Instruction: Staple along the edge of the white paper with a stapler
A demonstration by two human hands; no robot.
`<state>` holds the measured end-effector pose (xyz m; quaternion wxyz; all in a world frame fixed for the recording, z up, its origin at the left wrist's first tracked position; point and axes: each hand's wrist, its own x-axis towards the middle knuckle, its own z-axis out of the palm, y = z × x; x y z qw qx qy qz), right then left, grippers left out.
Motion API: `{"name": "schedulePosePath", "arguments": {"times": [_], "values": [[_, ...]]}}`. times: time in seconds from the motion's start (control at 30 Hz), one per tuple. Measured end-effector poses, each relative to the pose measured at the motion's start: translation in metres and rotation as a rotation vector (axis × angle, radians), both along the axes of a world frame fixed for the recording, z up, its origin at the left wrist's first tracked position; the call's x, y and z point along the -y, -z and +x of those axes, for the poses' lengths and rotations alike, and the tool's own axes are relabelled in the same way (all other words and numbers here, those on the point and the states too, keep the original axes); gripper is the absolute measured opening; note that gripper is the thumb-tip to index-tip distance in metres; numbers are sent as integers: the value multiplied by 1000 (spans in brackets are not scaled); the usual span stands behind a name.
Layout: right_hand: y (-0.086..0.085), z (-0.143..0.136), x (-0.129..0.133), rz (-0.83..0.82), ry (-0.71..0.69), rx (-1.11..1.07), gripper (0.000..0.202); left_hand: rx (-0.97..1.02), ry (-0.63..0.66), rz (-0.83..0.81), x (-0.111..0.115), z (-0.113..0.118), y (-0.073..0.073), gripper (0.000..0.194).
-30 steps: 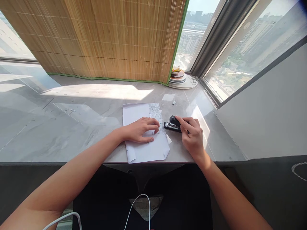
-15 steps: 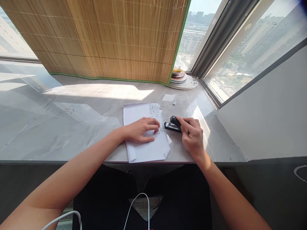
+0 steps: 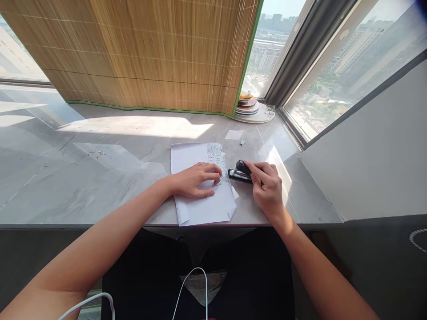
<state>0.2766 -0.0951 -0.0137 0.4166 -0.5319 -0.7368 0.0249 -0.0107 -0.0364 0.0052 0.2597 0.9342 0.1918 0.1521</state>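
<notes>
A white sheet of paper [image 3: 203, 211] lies near the front edge of the stone ledge, its two near corners folded. Dense rows of staples or short dark marks cover a band along its right side; they are too small to tell apart. My left hand [image 3: 197, 179] rests on the paper with fingers spread and slightly curled. To the right, my right hand [image 3: 267, 184] is wrapped round a black stapler [image 3: 240, 172]. Its jaws point left and are parted, with the front end close to the paper's right edge. The stapler's rear is hidden by the hand.
A small strip of staples [image 3: 242, 142] lies beyond the stapler. Loose bits [image 3: 97, 153] are scattered on the ledge [image 3: 133, 204] at left. A bamboo blind [image 3: 143, 53] hangs at the back beside stacked plates [image 3: 248, 109]. A white cable [image 3: 207, 289] loops over my lap.
Both hands, the paper and the stapler hold their places. Only the view has shifted very slightly.
</notes>
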Motion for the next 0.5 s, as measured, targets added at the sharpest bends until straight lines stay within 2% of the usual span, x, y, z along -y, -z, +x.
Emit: {"name": "schedulePosePath", "arguments": {"times": [0.2, 0.4, 0.5], "values": [[0, 0, 0, -6, 7, -1, 43, 35, 5, -25, 0, 1, -1, 32], [0, -1, 1, -3, 8, 0, 44, 3, 4, -6, -1, 0, 2, 19], [0, -1, 0, 2, 10, 3, 44, -8, 5, -5, -1, -1, 2, 22]]}}
